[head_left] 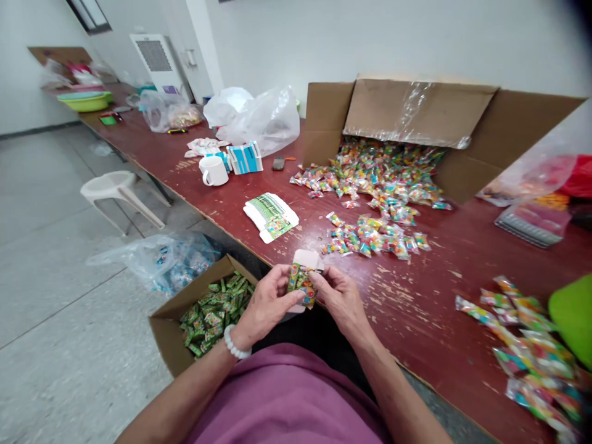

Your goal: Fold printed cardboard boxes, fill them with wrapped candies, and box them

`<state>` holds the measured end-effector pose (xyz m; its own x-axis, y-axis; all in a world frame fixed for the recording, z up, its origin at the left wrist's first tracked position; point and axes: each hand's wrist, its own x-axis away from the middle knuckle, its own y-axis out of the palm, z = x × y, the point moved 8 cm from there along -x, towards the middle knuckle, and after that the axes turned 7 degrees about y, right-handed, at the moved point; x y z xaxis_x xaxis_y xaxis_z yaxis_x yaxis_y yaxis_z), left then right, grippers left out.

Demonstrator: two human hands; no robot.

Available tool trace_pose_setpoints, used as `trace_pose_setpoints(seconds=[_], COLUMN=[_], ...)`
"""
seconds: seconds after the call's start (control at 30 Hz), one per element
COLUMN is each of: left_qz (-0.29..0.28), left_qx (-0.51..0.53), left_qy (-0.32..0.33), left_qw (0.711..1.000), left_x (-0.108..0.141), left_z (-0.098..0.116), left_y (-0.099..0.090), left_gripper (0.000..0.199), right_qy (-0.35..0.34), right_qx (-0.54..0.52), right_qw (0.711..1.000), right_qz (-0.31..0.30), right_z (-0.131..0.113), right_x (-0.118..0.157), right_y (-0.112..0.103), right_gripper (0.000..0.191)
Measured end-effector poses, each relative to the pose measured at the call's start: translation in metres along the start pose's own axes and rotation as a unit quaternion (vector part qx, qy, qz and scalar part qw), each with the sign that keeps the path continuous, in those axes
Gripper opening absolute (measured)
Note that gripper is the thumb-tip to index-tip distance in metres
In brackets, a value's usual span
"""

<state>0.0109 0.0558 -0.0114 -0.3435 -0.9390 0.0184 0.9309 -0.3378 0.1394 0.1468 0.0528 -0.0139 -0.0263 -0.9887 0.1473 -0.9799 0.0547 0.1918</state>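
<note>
Between my two hands, at the table's front edge, is a small green printed candy box (301,283) with a pale flap standing up. My left hand (268,302) grips its left side, thumb across the front. My right hand (340,296) pinches the right upper side near the flap. What is inside the box is hidden. Just beyond lies a stack of flat green-and-white box blanks (272,216). Small clear packets of colourful candy (370,237) are heaped to the right of the blanks.
A tipped cardboard carton (416,114) spills candy packets onto the red table (222,213). Left of me, an open carton (169,333) holds many filled green boxes (215,314). A white mug (214,171), plastic bags (266,120), a white stool (115,188) and larger candy packets (531,345) are around.
</note>
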Motion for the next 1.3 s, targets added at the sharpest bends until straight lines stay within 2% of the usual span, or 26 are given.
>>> trace_pose_setpoints(seconds=[0.13,0.23,0.33,0.43,0.57,0.67,0.77,0.87,0.93,1.03,1.13,1.3], left_qz=[0.057,0.062,0.051,0.028,0.010,-0.002,0.001,0.021,-0.004,-0.022,0.013,0.022], left_qx=[0.032,0.029,0.023,0.037,-0.011,-0.090,-0.050,0.076,0.136,0.171,0.160,0.091], left_qy=[0.029,0.042,0.034,0.012,-0.008,0.013,0.022,-0.033,-0.091,-0.167,-0.194,-0.168], left_qw=[0.997,0.997,0.998,0.999,1.000,0.996,0.998,0.996,0.987,0.971,0.968,0.981], left_x=[0.008,0.009,0.006,0.003,0.001,0.001,0.001,0.003,0.007,0.012,0.013,0.009], left_z=[0.004,0.008,0.008,0.003,0.002,0.008,0.012,0.003,-0.006,-0.020,-0.028,-0.029], left_y=[-0.002,-0.001,-0.003,-0.005,-0.008,-0.009,-0.009,-0.006,0.003,0.014,0.013,0.011], left_gripper=[0.072,0.076,0.066,0.049,0.031,0.024,0.028,0.045,0.044,0.045,0.049,0.062], right_qy=[0.000,-0.013,-0.031,-0.039,0.013,0.039,0.015,-0.046,-0.091,-0.131,-0.091,-0.009], right_qx=[-0.076,-0.080,-0.062,-0.038,-0.029,-0.059,-0.025,0.064,0.106,0.168,0.174,0.120], right_qw=[0.997,0.997,0.998,0.998,0.999,0.996,0.997,0.996,0.990,0.976,0.978,0.990], right_qz=[0.015,0.015,0.006,0.014,-0.022,-0.047,-0.075,-0.041,-0.012,-0.045,-0.072,-0.068], right_z=[-0.001,-0.002,-0.004,-0.006,-0.002,0.001,-0.001,-0.008,-0.017,-0.026,-0.023,-0.014], right_x=[0.002,0.006,0.007,0.002,-0.010,-0.015,-0.013,-0.008,-0.004,0.002,0.000,-0.011], right_y=[0.005,0.011,0.012,0.003,-0.003,-0.003,0.000,-0.004,-0.007,0.002,0.007,0.007], right_gripper=[0.054,0.050,0.035,0.021,0.027,0.028,0.030,0.021,0.019,0.021,0.026,0.021])
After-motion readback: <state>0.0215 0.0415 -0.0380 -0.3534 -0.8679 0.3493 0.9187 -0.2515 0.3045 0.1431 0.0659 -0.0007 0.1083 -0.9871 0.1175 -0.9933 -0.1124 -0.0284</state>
